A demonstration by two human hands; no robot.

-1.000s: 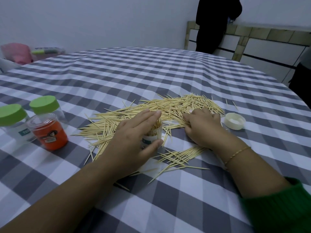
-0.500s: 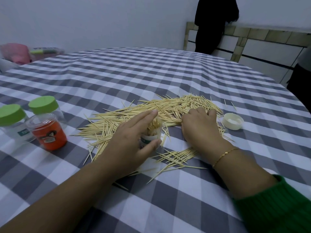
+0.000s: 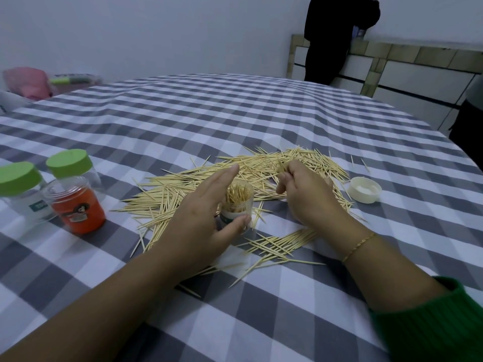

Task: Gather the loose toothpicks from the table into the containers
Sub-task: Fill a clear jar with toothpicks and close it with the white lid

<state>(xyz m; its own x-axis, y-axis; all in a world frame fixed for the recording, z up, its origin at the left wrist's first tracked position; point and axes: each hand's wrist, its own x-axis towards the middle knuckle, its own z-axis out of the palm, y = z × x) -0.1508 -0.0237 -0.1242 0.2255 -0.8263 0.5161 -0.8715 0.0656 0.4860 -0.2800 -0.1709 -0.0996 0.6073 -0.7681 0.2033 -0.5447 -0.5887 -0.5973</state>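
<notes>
The loose toothpicks [image 3: 264, 168] are thin, pale wooden slivers pointed at both ends, strewn in a wide crescent across the middle of the bench [image 3: 235, 113], which wears a grey-and-white checked cloth; a smaller clump lies nearer the person, between the two forearms, and a few strays sit apart toward the right edge. There are far too many to count. One small clear container [image 3: 239, 205] stands upright in the gap of the crescent, open-topped and already packed with toothpicks standing on end. The left hand [image 3: 201, 218] holds it, thumb curled against its near side and the other fingers held fairly straight along its far side. The right hand [image 3: 305, 194] hovers just beside the container, its fingers bunched and pinching a few toothpicks whose ends poke up above the knuckles. One white cap [image 3: 365, 189] lies open side up to the right of the pile. At the left stand three more jars: two clear ones with green lids [image 3: 68, 159] and one orange jar [image 3: 75, 207] with no lid in front of them, well apart from the pile. The far half of the bench is bare cloth, and its rounded right edge curves close to the strays.
</notes>
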